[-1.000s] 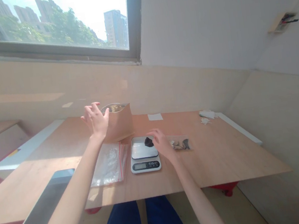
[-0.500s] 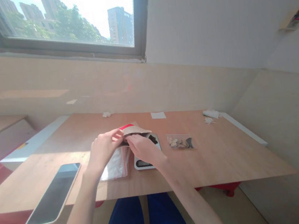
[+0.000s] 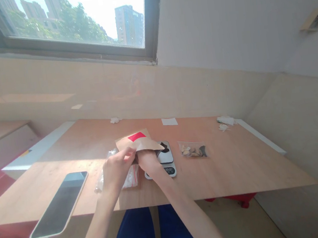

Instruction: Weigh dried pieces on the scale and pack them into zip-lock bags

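left hand [image 3: 118,166], right hand [image 3: 147,160], fingers pinched together

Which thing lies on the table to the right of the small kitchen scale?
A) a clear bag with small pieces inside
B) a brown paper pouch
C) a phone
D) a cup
A: the clear bag with small pieces lies flat on the table right of the scale.

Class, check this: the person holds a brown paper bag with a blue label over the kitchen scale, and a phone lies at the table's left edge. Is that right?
Not quite. The head view shows the label on the brown paper bag is red, not blue. The bag is held over the kitchen scale, and the phone lies at the table's left edge.
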Motion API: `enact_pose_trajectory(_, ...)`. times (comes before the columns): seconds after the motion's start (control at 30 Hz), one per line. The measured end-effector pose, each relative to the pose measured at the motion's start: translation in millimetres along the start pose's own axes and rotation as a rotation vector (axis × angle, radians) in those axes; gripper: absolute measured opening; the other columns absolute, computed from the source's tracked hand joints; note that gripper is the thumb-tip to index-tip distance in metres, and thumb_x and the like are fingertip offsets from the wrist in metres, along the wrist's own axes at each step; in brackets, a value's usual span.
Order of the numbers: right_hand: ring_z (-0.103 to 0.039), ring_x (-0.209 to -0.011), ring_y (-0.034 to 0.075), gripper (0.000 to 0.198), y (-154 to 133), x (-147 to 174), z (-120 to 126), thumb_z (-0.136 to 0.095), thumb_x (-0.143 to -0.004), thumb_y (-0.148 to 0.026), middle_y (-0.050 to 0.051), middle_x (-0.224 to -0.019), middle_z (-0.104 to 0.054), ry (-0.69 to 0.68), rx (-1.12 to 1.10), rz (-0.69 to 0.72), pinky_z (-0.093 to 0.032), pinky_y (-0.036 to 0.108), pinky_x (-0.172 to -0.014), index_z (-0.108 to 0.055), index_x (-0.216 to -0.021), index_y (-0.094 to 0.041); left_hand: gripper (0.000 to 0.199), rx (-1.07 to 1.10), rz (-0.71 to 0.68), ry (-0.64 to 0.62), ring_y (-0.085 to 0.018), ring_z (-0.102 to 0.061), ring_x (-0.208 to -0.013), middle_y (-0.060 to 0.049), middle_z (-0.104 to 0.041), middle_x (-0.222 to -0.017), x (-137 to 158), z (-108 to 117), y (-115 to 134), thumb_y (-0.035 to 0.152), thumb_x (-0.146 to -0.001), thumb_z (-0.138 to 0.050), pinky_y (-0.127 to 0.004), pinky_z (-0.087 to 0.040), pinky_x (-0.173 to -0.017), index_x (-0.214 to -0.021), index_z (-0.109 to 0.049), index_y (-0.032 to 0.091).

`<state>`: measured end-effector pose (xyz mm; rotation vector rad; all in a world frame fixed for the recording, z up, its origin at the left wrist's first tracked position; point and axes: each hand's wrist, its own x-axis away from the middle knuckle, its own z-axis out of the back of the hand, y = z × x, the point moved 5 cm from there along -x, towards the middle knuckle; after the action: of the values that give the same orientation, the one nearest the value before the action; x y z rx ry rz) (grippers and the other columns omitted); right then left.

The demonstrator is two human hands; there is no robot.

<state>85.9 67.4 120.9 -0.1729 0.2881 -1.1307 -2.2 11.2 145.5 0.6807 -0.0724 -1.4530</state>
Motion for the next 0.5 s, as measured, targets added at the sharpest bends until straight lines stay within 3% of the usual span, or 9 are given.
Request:
enact_pose_trajectory(0.13,-0.043,-0.123,0.033,0.037,8,4,-3,-0.046,-0.085,-0.014,0.017,-0.127,-0.054,0.06,0.05,-0.107,-0.033,0.044,-0.103,-0.052,-0.122,-0.016,0.018,0.088,0.027,0.021,-0.017,-0.066,-0.066,0.002,-0.071,-0.069,2,-2,-4,0.037,-0.079,-0.054,-0.022,-0.038,-0.056,-0.083,-0.07,0.029)
enact_pose_trajectory(0.27,-0.049,-0.116,0.034,0.033,10,13,2,-0.048,-0.084,-0.011,0.016,-0.118,-0.061,0.152,-0.035,-0.001,-0.039,0.046,-0.098,-0.057,-0.116,-0.016,0.021,0.171,0.09,-0.006,-0.016,-0.066,-0.069,0.004,-0.069,-0.065,0,0,-6,0.042,-0.079,-0.052,-0.021,-0.04,-0.058,-0.083,-0.07,0.032)
enact_pose_trajectory(0.4,-0.059,-0.104,0.031,0.027,15,28,2,-0.047,-0.083,-0.007,0.018,-0.11,-0.064,0.102,-0.12,0.07,-0.046,0.042,-0.089,-0.06,-0.107,-0.011,0.021,0.193,0.113,-0.027,-0.016,-0.066,-0.069,0.005,-0.07,-0.067,0,4,-4,0.042,-0.078,-0.052,-0.021,-0.042,-0.06,-0.083,-0.07,0.032)
enact_pose_trajectory(0.5,-0.061,-0.099,0.026,0.028,21,41,5,-0.047,-0.085,-0.011,0.015,-0.107,-0.064,0.115,-0.24,0.082,-0.049,0.037,-0.083,-0.056,-0.112,-0.014,0.021,0.206,0.109,-0.032,-0.016,-0.066,-0.068,0.006,-0.071,-0.07,0,5,-3,0.042,-0.078,-0.052,-0.021,-0.042,-0.059,-0.083,-0.07,0.032)
